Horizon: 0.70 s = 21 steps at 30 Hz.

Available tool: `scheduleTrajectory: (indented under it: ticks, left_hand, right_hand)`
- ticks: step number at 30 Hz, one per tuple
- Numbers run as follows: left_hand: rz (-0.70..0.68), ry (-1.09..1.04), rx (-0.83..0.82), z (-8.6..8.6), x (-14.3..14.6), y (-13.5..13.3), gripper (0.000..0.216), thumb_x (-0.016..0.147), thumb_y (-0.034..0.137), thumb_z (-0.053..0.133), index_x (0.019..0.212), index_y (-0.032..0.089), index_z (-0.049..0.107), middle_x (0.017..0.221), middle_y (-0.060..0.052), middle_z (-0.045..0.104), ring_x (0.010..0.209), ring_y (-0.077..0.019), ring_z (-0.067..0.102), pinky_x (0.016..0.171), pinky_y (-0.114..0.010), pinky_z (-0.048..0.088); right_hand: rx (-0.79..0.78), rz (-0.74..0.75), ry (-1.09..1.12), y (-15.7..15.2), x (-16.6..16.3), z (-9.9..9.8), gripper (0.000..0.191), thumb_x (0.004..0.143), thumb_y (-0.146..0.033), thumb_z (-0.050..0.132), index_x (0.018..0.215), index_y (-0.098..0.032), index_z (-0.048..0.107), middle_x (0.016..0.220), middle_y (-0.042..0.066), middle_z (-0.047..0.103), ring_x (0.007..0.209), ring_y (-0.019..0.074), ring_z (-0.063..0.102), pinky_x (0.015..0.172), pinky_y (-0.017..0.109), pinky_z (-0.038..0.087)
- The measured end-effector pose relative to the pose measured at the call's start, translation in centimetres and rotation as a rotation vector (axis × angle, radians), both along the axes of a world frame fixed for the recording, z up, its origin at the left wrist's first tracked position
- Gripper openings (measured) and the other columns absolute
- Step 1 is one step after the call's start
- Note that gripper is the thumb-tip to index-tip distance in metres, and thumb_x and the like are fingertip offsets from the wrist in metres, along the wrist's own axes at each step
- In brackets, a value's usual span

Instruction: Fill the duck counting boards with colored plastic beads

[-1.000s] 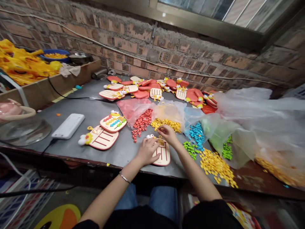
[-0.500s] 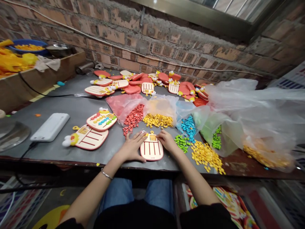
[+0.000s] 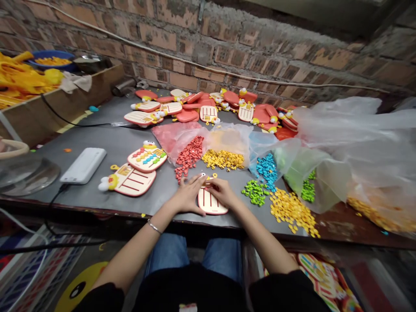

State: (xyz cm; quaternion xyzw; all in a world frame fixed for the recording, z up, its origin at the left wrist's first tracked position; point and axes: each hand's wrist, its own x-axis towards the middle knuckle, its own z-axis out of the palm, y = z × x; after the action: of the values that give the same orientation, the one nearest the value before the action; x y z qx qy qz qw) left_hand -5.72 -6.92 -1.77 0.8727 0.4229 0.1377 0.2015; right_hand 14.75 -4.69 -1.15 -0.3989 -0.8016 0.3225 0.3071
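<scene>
1. Slotted toy board [image 3: 212, 204], head view: flat on the grey worktop [image 3: 107, 138], near its front edge, between both hands. Visible slots hold no coloured pieces; upper end partly hidden by fingers.
2. Left hand [image 3: 188, 195]: grip open, fingers spread to the board's upper left, thumb by its lower left corner. Probably bracing it so it can't slide.
3. Right hand [image 3: 223, 191]: fingers drawn together over the upper part of the board. Can't tell if the grip is fully closed or has a small piece in it; tips too small and partly hidden. Looks like fine fingertip work.
4. Placement: red pieces [image 3: 190, 157], yellow pieces [image 3: 224, 160], blue pieces [image 3: 266, 172] and green pieces [image 3: 255, 192] sit in separate heaps beyond and to the right, likely kept sorted and in reach. Yellow discs [image 3: 292, 211] spread further right.
5. Left side: bead-filled board [image 3: 147, 159] overlaps another slotted board [image 3: 138, 184], well apart from the hands.
6. Pose: forearms angle inward from the near edge, elbows wide, wrists low; hands meet over the board.
</scene>
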Motion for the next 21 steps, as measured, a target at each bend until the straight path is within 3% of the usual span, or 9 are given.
scheduleTrajectory:
  ticks: [4, 9, 11, 14, 16, 21]
  left_hand:
    - [0.005, -0.026, 0.008, -0.1, -0.1, -0.1, 0.129, 0.055, 0.071, 0.073, 0.152, 0.017, 0.007, 0.153, -0.022, 0.028, 0.142, -0.0382, 0.024, 0.111, -0.061, 0.008]
    - [0.001, -0.05, 0.016, -0.3, -0.2, -0.1, 0.126, 0.057, 0.068, 0.074, 0.152, 0.019, 0.008, 0.153, -0.022, 0.029, 0.142, -0.0373, 0.024, 0.111, -0.058, 0.011]
    - [-0.005, -0.048, 0.025, -0.4, -0.1, -0.1, 0.125, 0.058, 0.068, 0.074, 0.152, 0.019, 0.009, 0.153, -0.021, 0.028, 0.142, -0.0373, 0.023, 0.111, -0.057, 0.012]
    - [-0.026, -0.034, 0.053, -0.4, 0.0, -0.1, 0.122, 0.059, 0.07, 0.071, 0.152, 0.017, 0.012, 0.154, -0.022, 0.027, 0.143, -0.0383, 0.021, 0.111, -0.058, 0.011]
    - [-0.039, -0.017, 0.06, -0.2, 0.0, -0.1, 0.119, 0.06, 0.072, 0.069, 0.152, 0.016, 0.017, 0.154, -0.022, 0.027, 0.143, -0.039, 0.02, 0.111, -0.06, 0.01]
    - [-0.027, 0.023, 0.033, 0.5, -0.2, -0.2, 0.114, 0.063, 0.077, 0.064, 0.15, 0.014, 0.026, 0.154, -0.021, 0.028, 0.141, -0.0388, 0.023, 0.11, -0.064, 0.011]
  right_hand:
    - [-0.088, 0.05, 0.026, 0.3, -1.3, 0.5, 0.02, 0.08, -0.018, 0.062, 0.099, -0.019, 0.07, 0.09, 0.006, 0.072, 0.079, 0.0198, 0.063, 0.074, 0.03, 0.048]
    - [-0.27, 0.217, -0.002, 0.3, -0.4, 1.1, 0.035, 0.068, -0.031, 0.077, 0.101, -0.019, 0.071, 0.082, 0.003, 0.071, 0.073, 0.0193, 0.062, 0.069, 0.029, 0.048]
    - [-0.281, 0.213, 0.033, 1.2, -0.3, 1.4, 0.029, 0.072, -0.037, 0.074, 0.093, -0.018, 0.071, 0.083, 0.004, 0.07, 0.076, 0.0199, 0.062, 0.071, 0.03, 0.048]
    - [-0.162, 0.006, 0.085, 4.1, -1.8, 1.7, 0.02, 0.084, -0.034, 0.06, 0.088, -0.016, 0.068, 0.082, 0.005, 0.068, 0.073, 0.0184, 0.061, 0.069, 0.029, 0.047]
    - [-0.039, -0.089, -0.023, 6.6, -3.7, 1.6, 0.014, 0.084, -0.025, 0.06, 0.092, -0.016, 0.066, 0.085, 0.006, 0.067, 0.074, 0.0173, 0.059, 0.069, 0.028, 0.046]
    - [0.095, 0.001, -0.401, 10.7, -7.9, 1.2, 0.012, 0.077, -0.006, 0.061, 0.086, -0.015, 0.064, 0.088, 0.007, 0.065, 0.082, 0.0177, 0.057, 0.076, 0.028, 0.044]
